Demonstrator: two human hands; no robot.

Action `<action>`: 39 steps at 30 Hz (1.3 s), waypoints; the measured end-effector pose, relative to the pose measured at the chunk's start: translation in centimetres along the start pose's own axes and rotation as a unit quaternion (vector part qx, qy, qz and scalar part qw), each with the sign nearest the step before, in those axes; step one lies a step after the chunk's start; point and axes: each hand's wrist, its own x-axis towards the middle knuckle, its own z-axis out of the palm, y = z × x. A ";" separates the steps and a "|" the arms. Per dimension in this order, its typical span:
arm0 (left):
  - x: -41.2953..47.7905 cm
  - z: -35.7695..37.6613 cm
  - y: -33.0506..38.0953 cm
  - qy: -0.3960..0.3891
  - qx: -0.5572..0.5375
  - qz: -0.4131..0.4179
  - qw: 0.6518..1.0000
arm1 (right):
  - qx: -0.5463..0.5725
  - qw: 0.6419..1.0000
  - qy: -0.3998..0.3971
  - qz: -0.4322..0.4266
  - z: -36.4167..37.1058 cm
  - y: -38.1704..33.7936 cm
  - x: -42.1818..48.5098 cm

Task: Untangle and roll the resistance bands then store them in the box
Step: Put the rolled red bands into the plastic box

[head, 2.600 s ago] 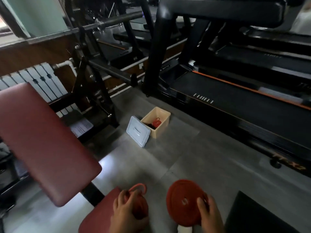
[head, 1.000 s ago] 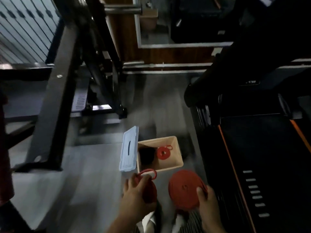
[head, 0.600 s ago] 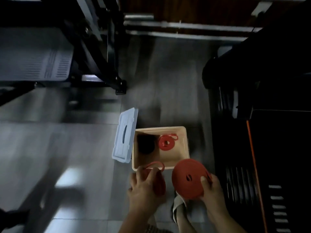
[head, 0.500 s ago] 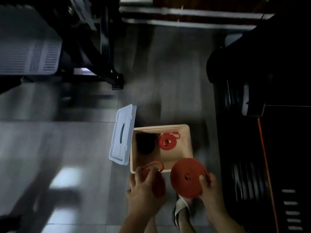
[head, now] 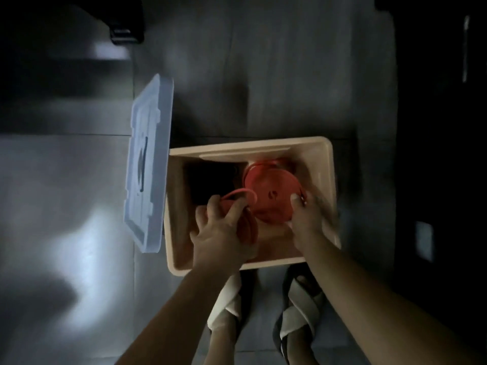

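Dim, blurry view; pale glare on the floor (head: pixel 87 233) at left.

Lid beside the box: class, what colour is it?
The lid is pale bluish-white, shown best in the head view.

A person's left hand (head: pixel 221 233), at centre frame, is gripping a small red band roll (head: pixel 249 225) with a loose loop, while the right hand (head: pixel 308 217) is holding a large red band roll (head: pixel 268 191) inside the open beige box (head: pixel 250 147). A pale blue lid (head: pixel 147 164) is lying just left of it on the grey floor (head: pixel 66 206).
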 end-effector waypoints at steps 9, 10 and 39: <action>10.6 6.4 1.6 -0.040 0.098 0.005 0.994 | -0.058 0.996 -0.003 -0.071 3.9 2.0 10.0; 11.3 6.9 1.9 -0.048 0.107 0.000 0.993 | -0.071 0.994 -0.002 -0.082 4.0 2.1 10.3; 13.0 8.2 3.1 -0.038 0.127 -0.019 0.991 | -0.010 0.993 -0.069 0.094 2.4 2.0 7.2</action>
